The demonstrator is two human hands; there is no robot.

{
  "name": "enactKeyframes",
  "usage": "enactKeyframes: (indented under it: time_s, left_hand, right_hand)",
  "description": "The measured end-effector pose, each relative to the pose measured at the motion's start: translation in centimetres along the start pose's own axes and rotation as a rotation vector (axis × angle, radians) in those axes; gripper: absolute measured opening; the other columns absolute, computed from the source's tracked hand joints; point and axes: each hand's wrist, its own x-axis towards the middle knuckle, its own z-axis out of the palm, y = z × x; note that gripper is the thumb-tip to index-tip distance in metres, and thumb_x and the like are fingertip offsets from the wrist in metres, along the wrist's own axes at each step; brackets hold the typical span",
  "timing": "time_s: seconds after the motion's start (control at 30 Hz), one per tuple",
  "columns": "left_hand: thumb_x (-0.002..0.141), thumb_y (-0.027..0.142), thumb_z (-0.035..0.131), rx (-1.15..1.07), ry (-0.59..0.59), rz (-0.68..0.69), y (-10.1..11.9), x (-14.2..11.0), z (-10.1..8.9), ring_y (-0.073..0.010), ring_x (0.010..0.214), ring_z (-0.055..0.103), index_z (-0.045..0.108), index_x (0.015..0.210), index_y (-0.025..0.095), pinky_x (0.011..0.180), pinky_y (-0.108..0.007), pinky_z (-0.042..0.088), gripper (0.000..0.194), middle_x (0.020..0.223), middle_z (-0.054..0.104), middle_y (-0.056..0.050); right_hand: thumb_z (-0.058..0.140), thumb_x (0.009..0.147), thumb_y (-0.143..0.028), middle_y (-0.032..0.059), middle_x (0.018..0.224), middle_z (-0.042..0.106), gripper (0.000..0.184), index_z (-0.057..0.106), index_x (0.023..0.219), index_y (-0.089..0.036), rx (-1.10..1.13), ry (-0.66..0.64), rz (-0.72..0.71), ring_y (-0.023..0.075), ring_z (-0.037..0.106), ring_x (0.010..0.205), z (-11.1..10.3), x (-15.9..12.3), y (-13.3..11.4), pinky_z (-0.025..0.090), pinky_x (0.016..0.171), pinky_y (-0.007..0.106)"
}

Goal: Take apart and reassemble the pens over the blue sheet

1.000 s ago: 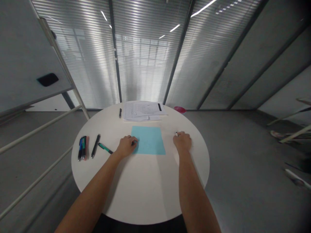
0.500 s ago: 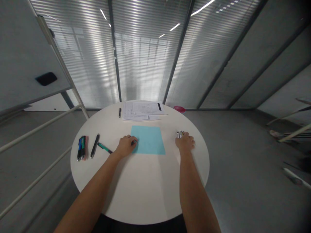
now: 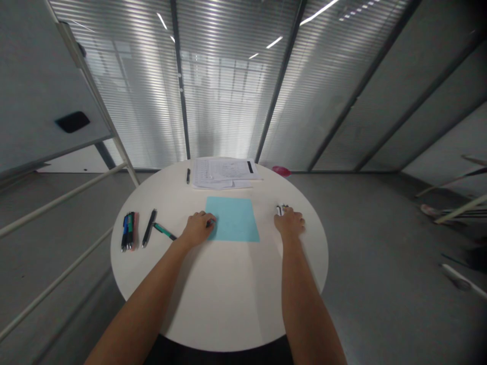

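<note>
My left hand rests at the left edge of a light blue square sheet, its fingers curled together. Something small and dark shows at its fingertips, too little to name. On the right side of the table, my right hand lies palm down, closed around a cluster of small white cylinders with dark bands. Their near ends are hidden under my fingers. A green and black pen lies just left of my left wrist, with a black pen beside it.
A bundle of pens in blue, green, black and red lies at the left of the round white table. Papers and a short black pen are at the back. A whiteboard stand stands close on the left.
</note>
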Motion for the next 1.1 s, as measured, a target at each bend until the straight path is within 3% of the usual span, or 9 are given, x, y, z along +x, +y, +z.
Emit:
enactKeyframes:
  time_s: [0.13,0.23,0.37,0.5,0.63,0.73,0.9,1.1]
  left_hand:
    - [0.084,0.03,0.05,0.015,-0.001,0.003,0.1,-0.1,-0.1,-0.0232,0.092,0.057,0.067,0.102,0.028,0.082,-0.036,0.04,0.025,0.095,0.064,-0.006]
    - [0.085,0.031,0.049,0.029,0.004,0.004,0.4,-0.2,-0.2,-0.0235,0.092,0.057,0.067,0.101,0.028,0.082,-0.036,0.04,0.025,0.095,0.064,-0.006]
    - [0.086,0.029,0.045,0.061,0.04,-0.009,0.9,-0.4,-0.6,-0.0243,0.094,0.058,0.067,0.099,0.027,0.082,-0.037,0.039,0.026,0.097,0.066,-0.007]
    - [0.085,0.027,0.04,0.156,0.14,-0.235,1.4,-0.7,-1.8,-0.0266,0.091,0.059,0.066,0.101,0.021,0.078,-0.038,0.039,0.031,0.096,0.067,-0.011]
    - [0.084,0.038,0.04,0.282,0.228,-0.536,1.4,-1.3,-2.8,-0.036,0.097,0.056,0.066,0.097,0.015,0.08,-0.049,0.036,0.037,0.097,0.066,-0.017]
    - [0.083,0.044,0.04,0.296,0.222,-0.643,1.1,-1.7,-3.3,-0.0406,0.103,0.051,0.066,0.096,0.014,0.082,-0.057,0.033,0.041,0.1,0.064,-0.02]
    - [0.083,0.045,0.038,0.23,0.218,-0.707,0.7,-1.8,-3.5,-0.0434,0.109,0.046,0.064,0.102,0.015,0.082,-0.065,0.03,0.044,0.11,0.06,-0.022]
    - [0.082,0.043,0.039,0.204,0.155,-0.664,0.6,-1.6,-3.0,-0.0412,0.106,0.05,0.061,0.106,0.014,0.081,-0.06,0.036,0.043,0.107,0.06,-0.022]
  right_hand:
    - [0.051,0.08,-0.029,0.0152,0.118,0.053,0.036,0.06,0.113,-0.02,0.064,0.128,-0.105,0.0325,0.048,0.11,-0.2,-0.7,-1.0,0.038,0.087,0.047]
    - [0.049,0.081,-0.026,0.0126,0.11,0.059,0.033,0.06,0.111,-0.019,0.184,0.162,-0.373,0.0277,0.052,0.103,0.1,-1.9,-2.5,0.038,0.088,0.041]
    - [0.047,0.082,-0.021,0.0072,0.098,0.064,0.03,0.059,0.109,-0.018,0.297,0.016,-0.676,0.0203,0.056,0.091,1.6,-4.2,-4.5,0.04,0.086,0.032]
    - [0.049,0.081,-0.018,0.0048,0.092,0.067,0.029,0.061,0.107,-0.019,0.269,-0.151,-0.812,0.0186,0.058,0.086,3.0,-5.9,-5.3,0.04,0.083,0.029]
    - [0.05,0.082,-0.017,0.0059,0.094,0.068,0.022,0.066,0.096,-0.019,0.195,-0.239,-0.865,0.0183,0.058,0.089,3.6,-6.1,-5.3,0.04,0.084,0.028]
    - [0.051,0.082,-0.016,0.0062,0.095,0.067,0.022,0.067,0.097,-0.02,0.177,-0.243,-0.87,0.018,0.058,0.091,3.7,-5.9,-5.2,0.04,0.085,0.028]
    - [0.051,0.082,-0.016,0.0061,0.095,0.067,0.022,0.067,0.096,-0.019,0.173,-0.242,-0.891,0.0173,0.058,0.091,3.7,-5.8,-5.1,0.039,0.085,0.027]
    - [0.051,0.083,-0.017,0.0055,0.094,0.066,0.021,0.068,0.095,-0.02,0.164,-0.238,-0.911,0.0169,0.058,0.088,3.6,-5.9,-5.1,0.039,0.084,0.027]
